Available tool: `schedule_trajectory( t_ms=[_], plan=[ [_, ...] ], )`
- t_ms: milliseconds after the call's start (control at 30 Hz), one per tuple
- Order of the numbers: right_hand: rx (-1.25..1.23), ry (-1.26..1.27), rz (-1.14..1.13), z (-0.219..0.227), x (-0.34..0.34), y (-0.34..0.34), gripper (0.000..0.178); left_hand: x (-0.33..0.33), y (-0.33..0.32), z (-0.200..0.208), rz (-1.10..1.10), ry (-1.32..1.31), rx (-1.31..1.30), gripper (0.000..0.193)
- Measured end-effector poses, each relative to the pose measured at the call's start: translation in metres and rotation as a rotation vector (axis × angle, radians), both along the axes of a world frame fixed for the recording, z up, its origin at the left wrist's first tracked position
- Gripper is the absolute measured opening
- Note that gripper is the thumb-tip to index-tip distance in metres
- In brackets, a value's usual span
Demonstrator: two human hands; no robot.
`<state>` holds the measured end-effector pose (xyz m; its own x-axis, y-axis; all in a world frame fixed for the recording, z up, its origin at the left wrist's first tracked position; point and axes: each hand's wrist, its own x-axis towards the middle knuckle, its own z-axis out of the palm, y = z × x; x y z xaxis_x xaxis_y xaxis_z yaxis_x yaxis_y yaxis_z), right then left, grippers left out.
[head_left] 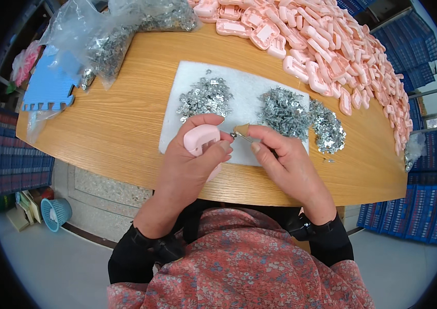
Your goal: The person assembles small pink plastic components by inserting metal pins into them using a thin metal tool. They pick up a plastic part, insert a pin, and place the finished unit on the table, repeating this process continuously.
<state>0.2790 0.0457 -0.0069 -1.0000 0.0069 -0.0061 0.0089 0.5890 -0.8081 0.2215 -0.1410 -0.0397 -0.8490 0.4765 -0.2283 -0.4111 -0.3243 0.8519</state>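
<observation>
My left hand [190, 165] is closed around a pale pink plastic shell [201, 140] with a recess in its face, tilted up over the white foam mat [244, 77]. Close to its fingertips, my right hand [290, 159] pinches a slim metal tool [245, 137], which resembles tweezers but is mostly hidden by the fingers. A tan cover [241, 130] sits at the right index fingertip. Between the two hands is a tiny metal part [233, 135], too small to make out. Beyond the hands lie a pile of flat metal pieces [205, 98] and a pile of small metal springs or clips [284, 112].
A large heap of pink shells [326, 46] covers the table's far right. More metal pieces [327, 129] lie right of the mat. Clear bags of metal parts [110, 46] and a blue foam tile [51, 85] are at far left. A basket [56, 213] stands on the floor.
</observation>
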Motion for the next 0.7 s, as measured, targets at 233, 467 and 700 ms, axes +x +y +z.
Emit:
schedule_trajectory(
  t_ms=[233, 467, 700],
  plan=[
    [-0.028, 0.126, -0.006, -0.005, 0.007, -0.003, 0.023, 0.001, 0.004, 0.001, -0.037, 0.093, -0.026, 0.039],
    [-0.254, 0.068, -0.063, 0.007, 0.008, 0.002, 0.014, 0.008, 0.006, 0.008, -0.036, 0.293, -0.022, 0.043],
    [-0.079, 0.218, -0.054, 0.005, 0.009, -0.001, 0.013, 0.015, 0.015, 0.014, -0.039, 0.429, -0.112, 0.041]
  ],
)
